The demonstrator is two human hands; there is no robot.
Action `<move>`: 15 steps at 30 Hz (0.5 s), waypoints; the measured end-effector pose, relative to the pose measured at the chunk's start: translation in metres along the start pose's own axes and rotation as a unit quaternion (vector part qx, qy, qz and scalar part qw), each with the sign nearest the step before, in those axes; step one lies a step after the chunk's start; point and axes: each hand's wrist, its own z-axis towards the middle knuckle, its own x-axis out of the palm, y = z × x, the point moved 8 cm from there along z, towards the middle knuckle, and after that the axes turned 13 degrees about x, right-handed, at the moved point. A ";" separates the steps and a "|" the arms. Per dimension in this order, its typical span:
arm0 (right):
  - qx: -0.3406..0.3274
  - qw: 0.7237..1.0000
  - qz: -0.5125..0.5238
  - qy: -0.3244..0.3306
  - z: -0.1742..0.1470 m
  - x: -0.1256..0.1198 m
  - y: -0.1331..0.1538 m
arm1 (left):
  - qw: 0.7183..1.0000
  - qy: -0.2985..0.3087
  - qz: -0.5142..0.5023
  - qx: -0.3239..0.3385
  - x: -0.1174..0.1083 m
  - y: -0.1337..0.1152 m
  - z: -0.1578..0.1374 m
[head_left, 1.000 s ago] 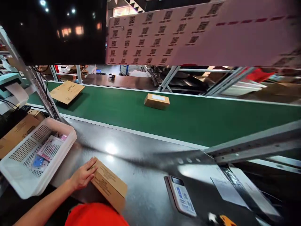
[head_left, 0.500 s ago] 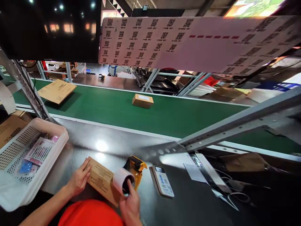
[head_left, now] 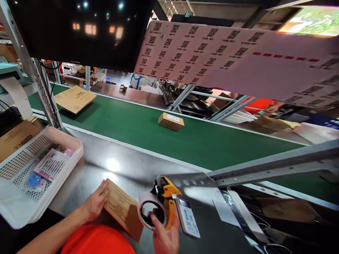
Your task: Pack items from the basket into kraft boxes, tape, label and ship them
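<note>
A small brown cardboard box (head_left: 122, 208) with dark print lies on the metal bench near my body. My left hand (head_left: 95, 204) grips its left end, with the fingers together along the edge. In my right hand (head_left: 166, 235) is a tape dispenser (head_left: 170, 188) with a yellow-orange and black frame and a wide roll of tape. My thumb lies at the core of the roll. The dispenser hangs just past the right end of the box, and its shadow falls on the cardboard. A white handheld device with a small screen (head_left: 188, 219) lies right of the dispenser.
Beyond the bench runs a green conveyor belt (head_left: 127, 121), carrying a small box (head_left: 171, 121) and a flat cardboard mailer (head_left: 75, 98). A white basket (head_left: 76, 144) holding packets stands on the left. A metal strut (head_left: 265, 160) slants across the right. The monitor (head_left: 79, 35) and QR-code board (head_left: 212, 56) hang above.
My right hand has moved the tape dispenser rightward, and its roll now faces me more. My left hand stays on the box. The whole view has shifted and tilted slightly.
</note>
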 end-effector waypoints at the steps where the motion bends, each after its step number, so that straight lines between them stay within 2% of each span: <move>1: -0.051 0.998 -0.031 0.032 0.000 -0.002 0.018 | 1.000 0.004 -0.006 -0.006 0.002 0.002 -0.002; 3: -0.182 0.969 -0.107 0.126 -0.009 0.005 0.053 | 0.999 0.012 -0.024 -0.017 0.005 0.004 -0.004; 5: -0.314 0.901 -0.201 0.223 -0.027 0.022 0.071 | 0.999 0.012 -0.045 -0.027 0.004 0.005 -0.004; 7: -0.391 0.839 -0.275 0.261 -0.040 0.036 0.072 | 0.997 0.006 -0.063 -0.037 -0.002 0.005 -0.001; 8: -0.406 0.823 -0.299 0.260 -0.042 0.041 0.068 | 0.997 0.005 -0.071 -0.038 -0.005 0.003 0.001; 10: -0.416 0.810 -0.326 0.255 -0.043 0.046 0.059 | 0.996 -0.002 -0.080 -0.044 -0.014 -0.004 0.006; 12: -0.413 0.809 -0.333 0.254 -0.042 0.046 0.048 | 0.991 -0.060 -0.082 -0.089 -0.029 -0.010 0.011; 14: -0.411 0.811 -0.332 0.251 -0.041 0.043 0.040 | 0.958 -0.162 -0.116 -0.207 -0.043 -0.012 0.010; 15: -0.411 0.813 -0.328 0.250 -0.040 0.041 0.037 | 0.923 -0.199 -0.167 -0.285 -0.042 -0.012 0.007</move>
